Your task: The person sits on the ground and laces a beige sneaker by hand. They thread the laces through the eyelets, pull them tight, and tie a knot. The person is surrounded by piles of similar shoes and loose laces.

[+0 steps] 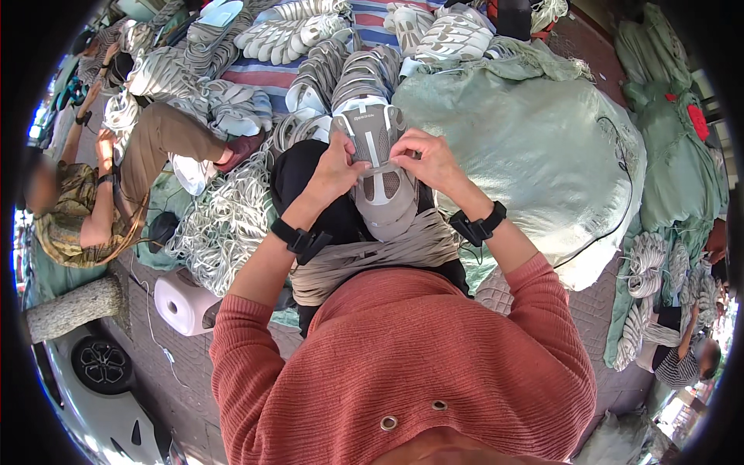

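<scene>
Pinching the grey sneaker upper (381, 203), lying partly over the beige cord bundle (349, 260), by its left side with the left hand (335, 167); holding the right hand (431, 160) narrow opposite, not showing on what. Probably handling light and pliable, likely gripping best along the side edges.

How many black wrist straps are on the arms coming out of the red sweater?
2: one strap on the wrist of the left hand, the other strap on the wrist of the right hand. The sweater sleeves could hide more.
</scene>
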{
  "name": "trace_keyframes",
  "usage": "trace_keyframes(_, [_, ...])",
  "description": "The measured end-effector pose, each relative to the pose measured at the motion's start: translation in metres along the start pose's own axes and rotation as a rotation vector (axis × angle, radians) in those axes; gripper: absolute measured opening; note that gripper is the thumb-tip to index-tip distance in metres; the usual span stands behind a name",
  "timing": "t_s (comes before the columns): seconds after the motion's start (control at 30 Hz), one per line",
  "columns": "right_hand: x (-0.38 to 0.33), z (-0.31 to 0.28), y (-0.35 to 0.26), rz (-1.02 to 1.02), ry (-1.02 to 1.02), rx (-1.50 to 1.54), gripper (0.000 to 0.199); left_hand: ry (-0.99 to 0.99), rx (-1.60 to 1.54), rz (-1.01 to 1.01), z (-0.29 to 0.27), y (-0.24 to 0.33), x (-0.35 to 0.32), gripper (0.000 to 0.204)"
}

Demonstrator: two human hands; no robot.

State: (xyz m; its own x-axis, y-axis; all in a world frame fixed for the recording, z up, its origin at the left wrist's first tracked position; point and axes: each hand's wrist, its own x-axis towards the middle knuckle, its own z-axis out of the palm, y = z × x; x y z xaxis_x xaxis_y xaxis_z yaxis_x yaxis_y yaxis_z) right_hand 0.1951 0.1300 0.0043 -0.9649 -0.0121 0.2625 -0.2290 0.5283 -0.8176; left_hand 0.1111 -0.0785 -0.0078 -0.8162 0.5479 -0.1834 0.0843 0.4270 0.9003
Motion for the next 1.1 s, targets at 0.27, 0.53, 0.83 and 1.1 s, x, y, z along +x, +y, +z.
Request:
trace_keyframes(0.27, [-0.004, -0.002, 0.002, 0.045, 0.010, 0.182, 0.010, 0.041, 0.059, 0.019, 0.004, 0.009, -0.003, 0.037])
trace_keyframes(0.53, [-0.009, 0.011, -0.003, 0.003, 0.147, 0.090, 0.008, 0.044, 0.063, -0.026, 0.002, 0.013, -0.005, 0.038])
trace_keyframes(0.83, [-0.013, 0.024, -0.004, 0.183, 0.131, 0.279, 0.007, 0.070, 0.124, 0.029, 0.003, 0.008, -0.002, 0.040])
trace_keyframes(1.1, [-0.009, 0.015, -0.002, 0.448, 0.020, 0.600, 0.007, -0.011, 0.435, 0.257, -0.004, 0.026, -0.010, 0.022])
